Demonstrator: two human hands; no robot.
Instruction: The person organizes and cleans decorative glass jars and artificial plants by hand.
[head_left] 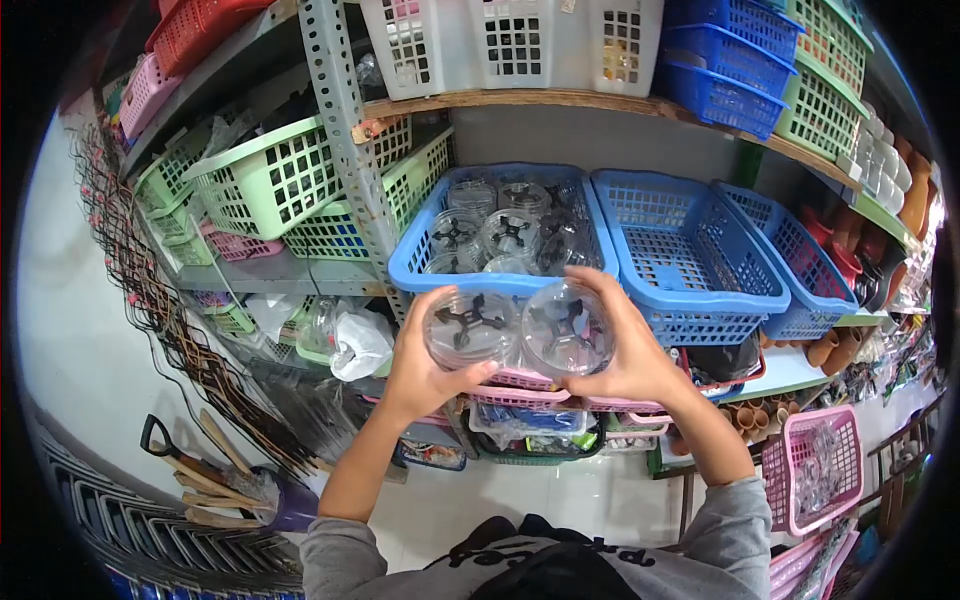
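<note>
My left hand (415, 365) is closed around the side of a clear round plastic container (455, 345) with a black cross-shaped piece in it. My right hand (635, 350) grips a similar clear round container (568, 345), also with a black cross-shaped piece. Both containers are side by side and look to be touching, with their round faces toward me. Just beyond them is a blue plastic basket (408, 268) on the shelf. Several more clear containers (510, 232) of the same kind lie inside it, some stacked.
Two more blue baskets (705, 298) stand to the right on the same shelf. A perforated metal post (345, 130) rises left of the baskets. Overhead, a wooden shelf edge (520, 98) carries white and blue baskets. Pink baskets (520, 397) sit below my hands.
</note>
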